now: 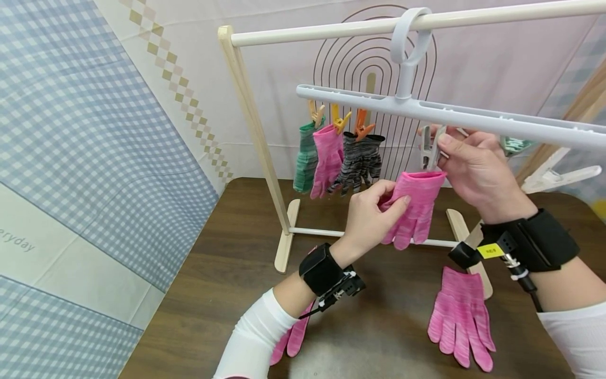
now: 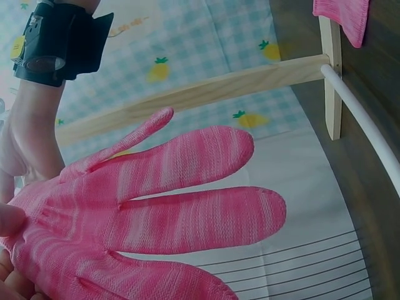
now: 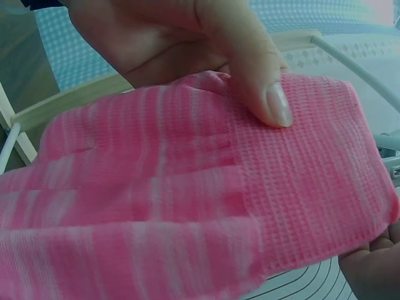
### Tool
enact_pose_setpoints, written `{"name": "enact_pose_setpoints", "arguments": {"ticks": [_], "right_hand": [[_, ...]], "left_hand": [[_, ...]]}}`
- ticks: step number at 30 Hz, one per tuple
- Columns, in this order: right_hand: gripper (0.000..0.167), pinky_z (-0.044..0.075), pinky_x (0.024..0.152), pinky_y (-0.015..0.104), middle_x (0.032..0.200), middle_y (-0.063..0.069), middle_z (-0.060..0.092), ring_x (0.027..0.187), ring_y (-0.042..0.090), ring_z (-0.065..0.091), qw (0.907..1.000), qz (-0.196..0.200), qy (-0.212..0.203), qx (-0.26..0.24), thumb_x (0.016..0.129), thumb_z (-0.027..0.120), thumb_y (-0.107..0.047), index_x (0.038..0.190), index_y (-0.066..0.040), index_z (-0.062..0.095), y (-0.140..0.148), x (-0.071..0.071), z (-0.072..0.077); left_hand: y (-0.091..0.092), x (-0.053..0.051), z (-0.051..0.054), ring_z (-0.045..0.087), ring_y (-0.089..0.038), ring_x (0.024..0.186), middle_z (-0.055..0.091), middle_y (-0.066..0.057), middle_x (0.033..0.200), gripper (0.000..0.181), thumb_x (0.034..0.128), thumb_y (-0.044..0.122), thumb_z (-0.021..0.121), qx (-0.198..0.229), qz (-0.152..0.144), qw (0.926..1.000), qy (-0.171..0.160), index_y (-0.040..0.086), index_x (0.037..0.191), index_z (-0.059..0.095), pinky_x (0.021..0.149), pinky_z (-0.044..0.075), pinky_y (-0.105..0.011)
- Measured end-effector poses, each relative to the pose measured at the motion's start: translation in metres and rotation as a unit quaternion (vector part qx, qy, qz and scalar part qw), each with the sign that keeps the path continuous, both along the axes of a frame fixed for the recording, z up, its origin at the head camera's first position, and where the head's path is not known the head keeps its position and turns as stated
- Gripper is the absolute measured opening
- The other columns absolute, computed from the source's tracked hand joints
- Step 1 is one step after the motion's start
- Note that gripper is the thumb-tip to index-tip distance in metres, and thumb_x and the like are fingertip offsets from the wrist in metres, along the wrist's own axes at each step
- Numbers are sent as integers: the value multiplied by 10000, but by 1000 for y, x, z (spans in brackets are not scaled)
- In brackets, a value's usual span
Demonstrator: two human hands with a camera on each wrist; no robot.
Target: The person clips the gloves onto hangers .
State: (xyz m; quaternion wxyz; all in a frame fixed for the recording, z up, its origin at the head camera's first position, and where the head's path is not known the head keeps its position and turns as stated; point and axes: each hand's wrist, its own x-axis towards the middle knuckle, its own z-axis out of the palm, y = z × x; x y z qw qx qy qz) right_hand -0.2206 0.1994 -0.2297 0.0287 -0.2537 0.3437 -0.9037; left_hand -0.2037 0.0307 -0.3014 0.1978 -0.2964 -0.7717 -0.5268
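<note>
My left hand (image 1: 371,213) pinches a pink streaked knit glove (image 1: 418,208) near its cuff, with the glove's fingers pointing down. In the right wrist view, the left thumb (image 3: 265,87) presses on the glove just below the ribbed cuff. My right hand (image 1: 487,168) pinches a pale grey clothespin (image 1: 431,150) under the hanger bar, directly above the glove's open cuff. The clothespin's lower end meets the cuff; whether it clamps the fabric I cannot tell. In the left wrist view, the glove's fingers (image 2: 200,215) spread across the picture.
A light grey hanger (image 1: 350,97) hangs from the rack's rail (image 1: 322,32). Clothespins hold a green glove (image 1: 305,163), a pink glove (image 1: 327,163) and a grey-black pair (image 1: 362,160). Another pink glove (image 1: 461,316) lies on the table, and one more (image 1: 298,337) shows under my left arm.
</note>
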Motion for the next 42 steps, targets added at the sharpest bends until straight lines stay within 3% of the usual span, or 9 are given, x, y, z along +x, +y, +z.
{"name": "enact_pose_setpoints", "arguments": {"ticks": [12,20,27,33,38,42], "right_hand": [[210,419,674,253,848,155,599,882,235,589,9994,-242,209,126,825,427,170,940,95,586,-2,1,-2],[178,413,860,287,741,109,519,892,246,562,9991,-292,316,5,806,426,201,822,93,567,-5,1,-1],[182,396,829,266,710,103,544,866,226,556,9988,-314,343,131,813,425,191,710,59,495,-6,2,-3],[179,411,715,259,728,119,556,806,220,547,9990,-207,382,128,822,412,186,709,61,472,-5,1,-4],[170,419,699,261,728,123,550,787,219,531,9988,-221,400,176,821,416,183,714,63,470,-5,0,-4],[179,419,779,262,772,122,555,848,223,534,9987,-252,402,165,826,407,182,710,62,471,-6,1,-4]], "left_hand": [[4,0,-1,413,-34,554,558,-13,660,96,814,154,610,160,79,9997,140,63,834,587,494,323,-103],[6,-1,0,412,-32,565,543,-16,643,105,807,159,618,288,128,9988,369,62,795,581,520,330,-101],[8,-1,1,488,-34,620,629,-24,739,104,805,166,626,311,266,9978,526,63,803,614,540,370,-85],[8,-1,1,589,-84,841,667,-52,1010,74,792,99,620,446,130,9962,736,36,832,626,636,425,-71],[10,-2,1,599,-93,855,666,-70,1013,40,776,28,597,730,-46,9944,769,25,814,611,636,439,-92],[10,-1,1,631,-112,871,661,-124,1002,50,779,-1,592,1083,-220,9924,539,-8,828,588,630,467,-117]]}}
